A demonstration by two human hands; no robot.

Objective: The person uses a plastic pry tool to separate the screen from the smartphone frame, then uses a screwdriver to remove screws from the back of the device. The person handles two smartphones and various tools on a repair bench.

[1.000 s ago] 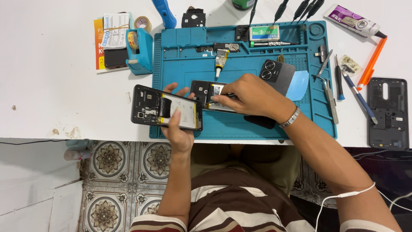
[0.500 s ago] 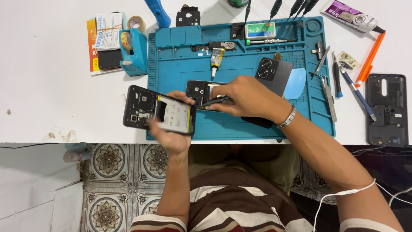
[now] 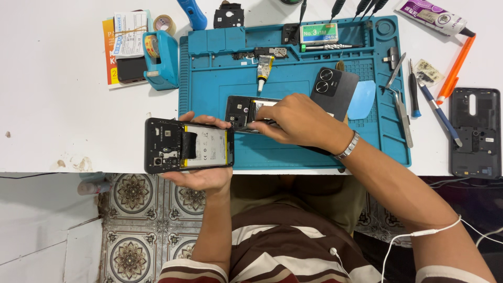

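We have two opened phones in play. The first phone [image 3: 188,146], its back cover off and its battery and circuit board showing, lies flat in our left hand [image 3: 201,175] at the near edge of the surface [image 3: 63,105], half over the edge, beside the left border of the blue mat [image 3: 293,152]. Our left grip is closed around it from below, thumb and fingertips curling over its long sides. The second phone [image 3: 242,111], also open, lies on the mat just beyond and to the right, its right end hidden under our right hand [image 3: 296,121]. Our right grip is pinched shut on a thin dark tool [image 3: 260,124], probably tweezers, though we cannot tell for certain, and its tip points at the board end of that second phone.

We judge the step in hand to be fine work inside the phone on the mat, lifting or seating some small part. The next move calls for a steady tip, light pressure and a firm hold on the other phone so it does not slip off the edge.

Farther out on the mat lie a dark back cover with two camera rings [image 3: 334,89], a small glue tube [image 3: 264,68] and metal tweezers [image 3: 403,112]. Off the mat stand a blue tape dispenser [image 3: 162,60] to the left and a bare phone frame [image 3: 476,133] to the right.
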